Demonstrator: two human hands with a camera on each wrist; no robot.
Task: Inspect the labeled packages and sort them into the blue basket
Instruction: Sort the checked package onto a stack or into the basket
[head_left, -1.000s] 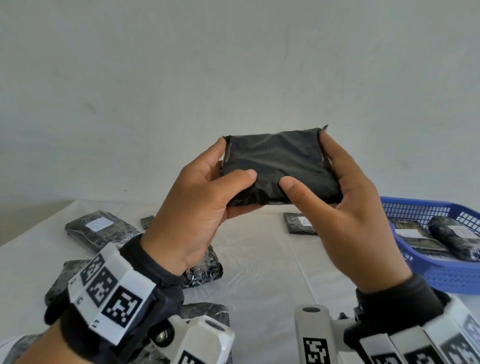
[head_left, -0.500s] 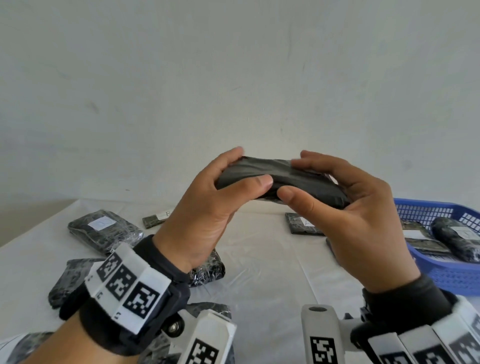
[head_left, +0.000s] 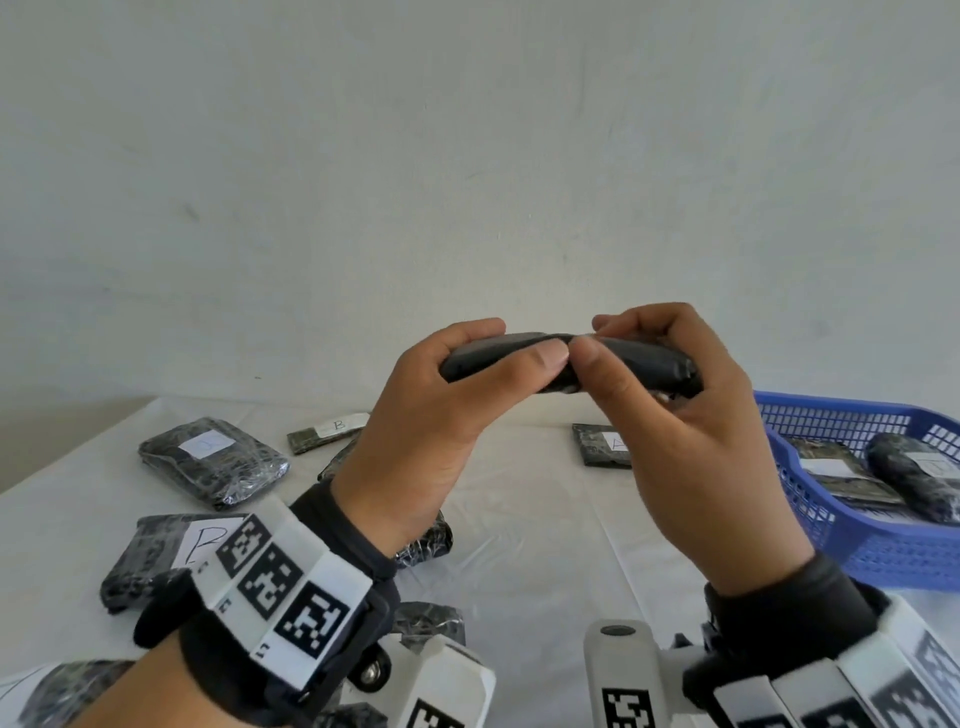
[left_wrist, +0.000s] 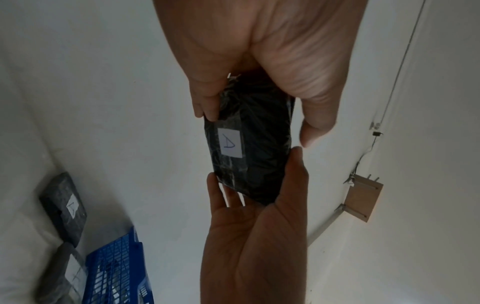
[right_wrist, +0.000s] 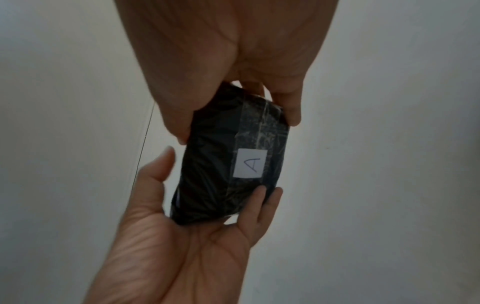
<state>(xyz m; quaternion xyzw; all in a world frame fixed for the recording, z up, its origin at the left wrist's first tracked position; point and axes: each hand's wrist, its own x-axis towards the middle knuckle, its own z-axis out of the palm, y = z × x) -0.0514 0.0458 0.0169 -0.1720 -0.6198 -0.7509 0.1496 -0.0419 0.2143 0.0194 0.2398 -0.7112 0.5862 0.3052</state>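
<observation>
I hold a black plastic-wrapped package (head_left: 628, 358) in the air with both hands, edge-on to the head view. My left hand (head_left: 514, 345) grips its left end, thumb near me and fingers behind. My right hand (head_left: 597, 338) grips the right end, and the two thumbs almost touch. The underside carries a white label (right_wrist: 250, 163) marked A, which also shows in the left wrist view as the label (left_wrist: 230, 144). The blue basket (head_left: 883, 551) stands on the table at the right and holds two labelled black packages (head_left: 841, 478).
Several black wrapped packages lie on the white table: one at the far left (head_left: 213, 460), a thin one marked B (head_left: 327, 431), a flat one marked A (head_left: 602, 444) and a larger one marked B (head_left: 156, 551). A plain white wall rises behind the table.
The package has tipped from its broad face towards me to flat and edge-on, label side down. Both hands rolled with it, keeping their grip, and the thumbs came together.
</observation>
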